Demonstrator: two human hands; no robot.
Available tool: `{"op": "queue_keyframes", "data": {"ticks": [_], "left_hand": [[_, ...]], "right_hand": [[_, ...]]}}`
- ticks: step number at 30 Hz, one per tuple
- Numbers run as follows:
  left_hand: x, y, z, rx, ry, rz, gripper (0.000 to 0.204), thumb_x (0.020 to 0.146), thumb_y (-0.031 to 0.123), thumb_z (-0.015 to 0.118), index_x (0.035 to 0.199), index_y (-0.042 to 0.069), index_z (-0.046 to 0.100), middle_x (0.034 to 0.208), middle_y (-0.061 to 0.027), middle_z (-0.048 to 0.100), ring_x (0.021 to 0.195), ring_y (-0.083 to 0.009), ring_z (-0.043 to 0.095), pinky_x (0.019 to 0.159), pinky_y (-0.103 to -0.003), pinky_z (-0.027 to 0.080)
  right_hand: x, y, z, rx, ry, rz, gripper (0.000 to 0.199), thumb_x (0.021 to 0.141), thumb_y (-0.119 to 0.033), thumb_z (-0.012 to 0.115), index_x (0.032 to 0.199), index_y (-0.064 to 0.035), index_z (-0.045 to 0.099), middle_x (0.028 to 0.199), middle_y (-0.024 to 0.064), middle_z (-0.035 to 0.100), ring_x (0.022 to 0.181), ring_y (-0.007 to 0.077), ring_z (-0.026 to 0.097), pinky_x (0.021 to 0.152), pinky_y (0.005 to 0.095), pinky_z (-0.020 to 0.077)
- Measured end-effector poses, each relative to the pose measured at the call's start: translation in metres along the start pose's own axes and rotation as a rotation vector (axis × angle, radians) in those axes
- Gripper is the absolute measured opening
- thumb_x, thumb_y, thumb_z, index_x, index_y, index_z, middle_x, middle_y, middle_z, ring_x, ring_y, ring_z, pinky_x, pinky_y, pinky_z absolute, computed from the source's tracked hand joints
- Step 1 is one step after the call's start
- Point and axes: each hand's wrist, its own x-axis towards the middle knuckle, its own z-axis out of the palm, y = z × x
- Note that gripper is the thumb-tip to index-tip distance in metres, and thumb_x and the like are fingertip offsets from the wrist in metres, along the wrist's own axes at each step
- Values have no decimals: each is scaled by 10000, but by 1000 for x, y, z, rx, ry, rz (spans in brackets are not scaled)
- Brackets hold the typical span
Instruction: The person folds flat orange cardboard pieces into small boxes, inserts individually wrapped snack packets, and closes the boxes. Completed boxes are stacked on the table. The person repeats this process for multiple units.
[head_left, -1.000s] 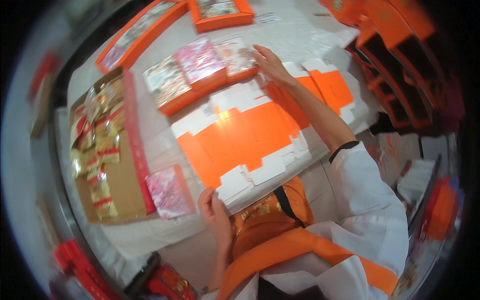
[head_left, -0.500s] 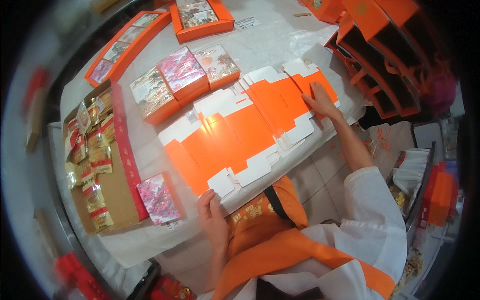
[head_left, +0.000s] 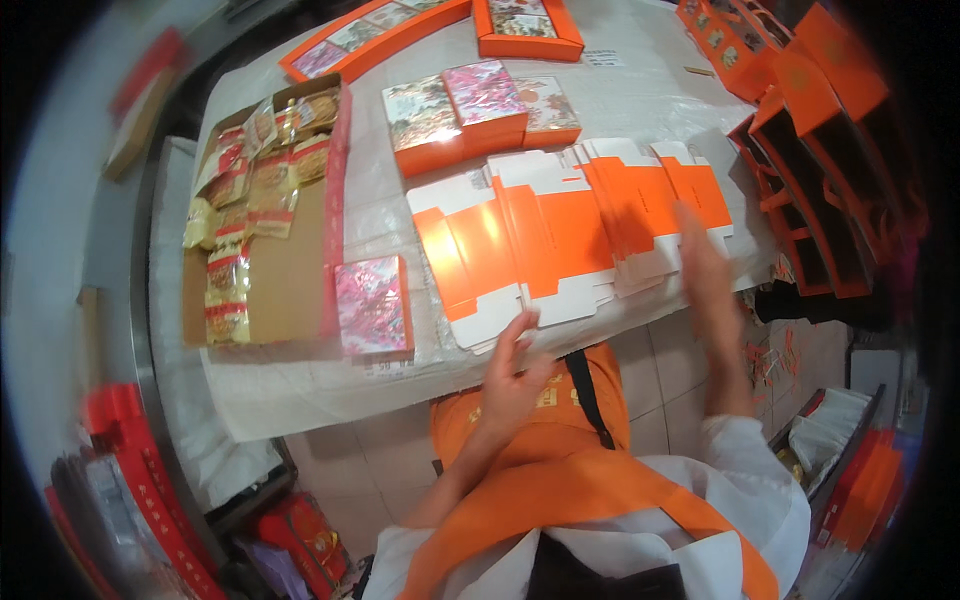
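Flat, unfolded orange-and-white carton blanks [head_left: 565, 240] lie overlapping in a row along the table's near side. At their near edge, my left hand [head_left: 512, 380] has its fingers apart, the fingertips at the white flaps; whether they touch is unclear. My right hand [head_left: 706, 262], smeared by motion, is over the near edge of the rightmost blanks; its fingers cannot be read. Beyond the blanks stand made-up boxes with landscape lids [head_left: 422, 112] and a pink blossom lid [head_left: 485, 92]. A single pink blossom box [head_left: 370, 308] stands left of the blanks.
On the left, an open cardboard tray [head_left: 292, 290] holds several gold-and-red packets [head_left: 228, 285]. Long orange boxes [head_left: 345, 45] lie at the far edge. Orange gift bags [head_left: 800, 170] crowd the right side. A tiled floor [head_left: 640, 365] shows below the table's near edge.
The view has shifted, so the table's things sit further right. My left hand has moved right along the blanks' near edge. My right hand has drawn back from atop the rightmost blank toward its near edge.
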Motion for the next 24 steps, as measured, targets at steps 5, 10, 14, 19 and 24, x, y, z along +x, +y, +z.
{"op": "queue_keyframes", "data": {"ticks": [5, 10, 14, 19, 24], "left_hand": [[11, 11, -6, -540, 158, -134, 460, 945, 269, 444, 1304, 3, 334, 1275, -111, 443, 1180, -213, 435, 1001, -350, 341], [6, 14, -50, -630, 339, 2, 475, 976, 388, 344, 1301, 41, 347, 1289, -84, 434, 1186, -209, 428, 992, -375, 355], [1, 10, -43, -748, 320, -52, 468, 973, 378, 363, 1303, 46, 347, 1292, -77, 433, 1189, -207, 428, 1000, -388, 351], [-1, 4, -41, -733, 267, -150, 463, 972, 358, 379, 1314, 51, 326, 1291, -82, 428, 1191, -215, 426, 1010, -392, 350], [-1, -4, -35, -593, 211, -138, 477, 959, 354, 423, 1306, 45, 314, 1249, -87, 441, 1151, -197, 447, 984, -363, 366]], "right_hand": [[-79, -126, 73, 177, -254, -516, 389, 803, -56, 550, 1182, 19, 504, 1180, 227, 516, 1080, 331, 529, 886, 385, 457], [-85, -107, 82, 1098, -596, 604, 291, 933, -112, 435, 1188, 13, 503, 1158, 124, 543, 1015, 167, 549, 864, 286, 459], [-77, -94, 89, 1505, -463, 801, 365, 949, -191, 453, 1238, 33, 436, 1141, 121, 547, 994, 176, 558, 886, 299, 465], [-83, -95, 84, 1911, -487, 1015, 397, 947, -193, 461, 1292, -14, 382, 1234, 97, 489, 1083, 190, 515, 939, 348, 440], [-110, -113, 88, 1904, -420, 852, 424, 947, -147, 447, 1344, -83, 315, 1293, 45, 430, 1110, 183, 487, 923, 354, 435]]}}
